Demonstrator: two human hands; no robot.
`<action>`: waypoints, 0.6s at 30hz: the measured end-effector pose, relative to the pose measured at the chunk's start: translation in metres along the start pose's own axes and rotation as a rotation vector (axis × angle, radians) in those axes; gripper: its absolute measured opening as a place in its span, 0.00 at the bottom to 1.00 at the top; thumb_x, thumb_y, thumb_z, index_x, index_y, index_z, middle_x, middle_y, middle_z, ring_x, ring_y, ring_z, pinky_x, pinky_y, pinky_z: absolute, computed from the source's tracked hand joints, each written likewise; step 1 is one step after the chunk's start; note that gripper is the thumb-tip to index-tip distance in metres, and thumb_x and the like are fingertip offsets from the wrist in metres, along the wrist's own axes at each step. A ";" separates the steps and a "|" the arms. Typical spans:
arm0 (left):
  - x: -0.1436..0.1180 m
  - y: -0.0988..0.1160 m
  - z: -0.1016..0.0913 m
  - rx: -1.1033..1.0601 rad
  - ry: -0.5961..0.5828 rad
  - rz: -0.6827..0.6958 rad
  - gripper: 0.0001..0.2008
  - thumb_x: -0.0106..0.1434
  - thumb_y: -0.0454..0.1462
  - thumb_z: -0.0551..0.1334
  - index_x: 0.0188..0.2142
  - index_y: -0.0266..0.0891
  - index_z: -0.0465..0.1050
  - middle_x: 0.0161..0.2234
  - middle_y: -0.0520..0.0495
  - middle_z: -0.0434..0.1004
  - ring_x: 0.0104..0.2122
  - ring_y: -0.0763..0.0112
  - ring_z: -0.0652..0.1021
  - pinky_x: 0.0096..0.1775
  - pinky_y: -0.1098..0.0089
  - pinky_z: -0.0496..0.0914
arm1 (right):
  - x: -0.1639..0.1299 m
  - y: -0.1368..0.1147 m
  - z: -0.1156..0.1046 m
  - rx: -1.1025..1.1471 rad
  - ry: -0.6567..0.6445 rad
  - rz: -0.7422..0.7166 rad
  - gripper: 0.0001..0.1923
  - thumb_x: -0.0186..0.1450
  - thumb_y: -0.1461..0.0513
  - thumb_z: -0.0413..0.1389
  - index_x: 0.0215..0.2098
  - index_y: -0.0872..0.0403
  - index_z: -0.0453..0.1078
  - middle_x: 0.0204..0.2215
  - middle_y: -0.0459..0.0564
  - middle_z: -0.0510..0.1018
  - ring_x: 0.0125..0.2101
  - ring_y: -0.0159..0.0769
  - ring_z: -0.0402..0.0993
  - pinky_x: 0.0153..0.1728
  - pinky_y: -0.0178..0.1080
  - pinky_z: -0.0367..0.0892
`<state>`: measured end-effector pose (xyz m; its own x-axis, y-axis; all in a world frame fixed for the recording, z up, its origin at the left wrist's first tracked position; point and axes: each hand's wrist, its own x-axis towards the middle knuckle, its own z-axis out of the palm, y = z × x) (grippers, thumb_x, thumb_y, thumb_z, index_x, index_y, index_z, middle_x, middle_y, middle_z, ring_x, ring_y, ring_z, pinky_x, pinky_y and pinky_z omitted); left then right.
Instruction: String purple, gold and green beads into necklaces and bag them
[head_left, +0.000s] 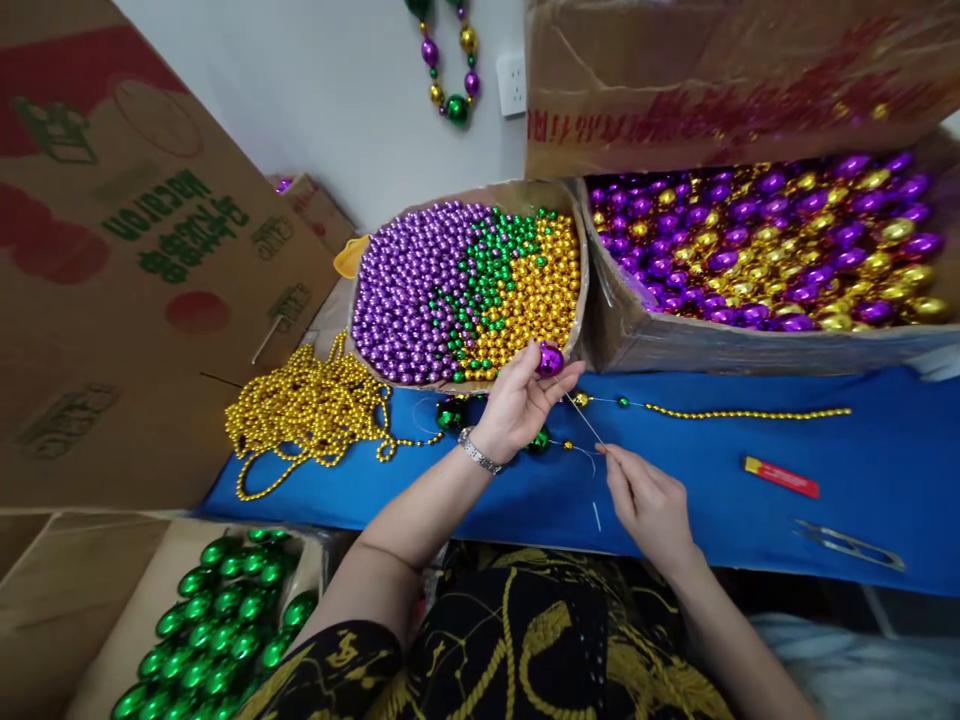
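Observation:
My left hand (517,408), with a watch on its wrist, holds a large shiny purple bead (550,360) between thumb and fingers at the front edge of a box of small beads (409,290). Between finger and thumb, my right hand (651,502) pinches a thin needle (583,416) that points up toward the left hand. Whether its tip is inside the bead, I cannot tell. Beneath the hands lies a partly strung necklace with a large green bead (451,413), a smaller green bead (622,402) and a gold bead strand (750,412).
A blue cloth (705,450) covers the table. On it lie a tangle of gold bead strands (307,410), a red lighter (781,477) and thread snips (851,543). A carton of purple and gold beads (772,240) stands right; green beads (217,620) fill a box lower left.

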<state>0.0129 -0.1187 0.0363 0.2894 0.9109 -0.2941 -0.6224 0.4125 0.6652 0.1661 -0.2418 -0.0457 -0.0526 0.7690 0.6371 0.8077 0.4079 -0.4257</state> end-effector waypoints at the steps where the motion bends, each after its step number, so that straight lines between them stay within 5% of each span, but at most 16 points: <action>1: -0.001 0.000 -0.001 -0.007 -0.001 0.012 0.11 0.68 0.41 0.60 0.38 0.33 0.72 0.36 0.43 0.79 0.39 0.64 0.83 0.43 0.67 0.76 | 0.000 -0.001 0.001 -0.008 -0.003 -0.002 0.13 0.69 0.67 0.50 0.49 0.55 0.71 0.39 0.51 0.83 0.36 0.34 0.82 0.38 0.34 0.75; 10: -0.008 0.001 -0.010 -0.021 -0.022 0.063 0.12 0.63 0.43 0.64 0.37 0.35 0.70 0.36 0.45 0.79 0.39 0.63 0.83 0.44 0.65 0.75 | 0.002 -0.007 0.000 -0.066 -0.030 -0.029 0.11 0.68 0.67 0.52 0.47 0.57 0.72 0.38 0.50 0.83 0.35 0.32 0.81 0.38 0.32 0.72; 18: -0.017 -0.003 -0.017 0.070 -0.098 0.140 0.10 0.64 0.42 0.64 0.40 0.39 0.67 0.37 0.50 0.76 0.40 0.66 0.82 0.46 0.64 0.74 | 0.007 -0.015 0.000 -0.276 -0.044 -0.052 0.13 0.68 0.65 0.53 0.48 0.56 0.75 0.27 0.46 0.81 0.25 0.30 0.77 0.32 0.32 0.69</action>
<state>-0.0022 -0.1355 0.0274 0.2755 0.9526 -0.1293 -0.6107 0.2773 0.7417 0.1535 -0.2425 -0.0349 -0.1182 0.7736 0.6225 0.9325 0.3020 -0.1983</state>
